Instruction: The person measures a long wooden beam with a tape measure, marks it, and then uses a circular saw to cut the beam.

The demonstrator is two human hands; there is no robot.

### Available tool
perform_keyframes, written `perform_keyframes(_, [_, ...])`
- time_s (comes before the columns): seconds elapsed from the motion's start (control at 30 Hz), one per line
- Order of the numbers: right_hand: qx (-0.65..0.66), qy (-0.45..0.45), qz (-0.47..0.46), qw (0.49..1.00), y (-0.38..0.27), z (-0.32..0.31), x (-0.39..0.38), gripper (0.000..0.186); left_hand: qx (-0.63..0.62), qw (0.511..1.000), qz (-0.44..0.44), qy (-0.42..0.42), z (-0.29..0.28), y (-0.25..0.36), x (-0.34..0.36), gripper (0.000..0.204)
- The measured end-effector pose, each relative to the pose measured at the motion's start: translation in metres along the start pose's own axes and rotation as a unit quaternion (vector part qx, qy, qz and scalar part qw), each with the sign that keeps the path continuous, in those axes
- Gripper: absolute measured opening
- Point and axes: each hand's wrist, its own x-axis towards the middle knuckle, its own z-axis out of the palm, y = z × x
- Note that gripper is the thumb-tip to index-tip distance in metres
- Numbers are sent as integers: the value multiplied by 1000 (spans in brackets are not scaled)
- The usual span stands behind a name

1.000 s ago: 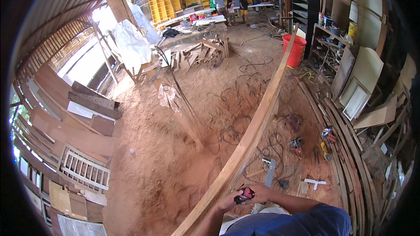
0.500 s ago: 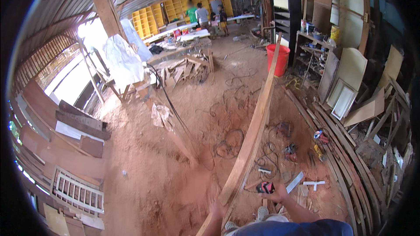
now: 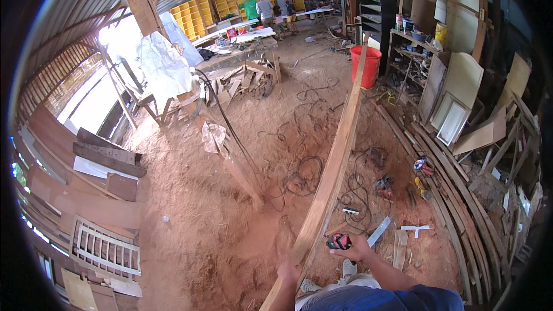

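My forearms are bare, with no sleeves, gloves, watch or rings showing on my left hand (image 3: 289, 270) or my right hand (image 3: 354, 247). I wear a blue garment (image 3: 380, 299) and a light grey shoe (image 3: 349, 268) that is dusty.
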Motion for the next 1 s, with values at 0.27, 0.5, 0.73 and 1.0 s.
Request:
perform_keyframes(0.27, [-9,-10,-23,1000,-19,20,12,78,11,998,-61,-1,24,-132,-86,89])
perform_keyframes(0.5, [-63,-62,-35,996,-22,40,24,76,-153,985,-80,24,29,-266,-212,79])
perform_keyframes(0.73, [-79,-81,-59,992,-26,56,35,85,-90,989,-25,116,3,-236,-209,86])
perform_keyframes(1.0, [-89,-38,-62,993,-32,49,54,86,-48,985,117,120,-7,-64,-50,91])
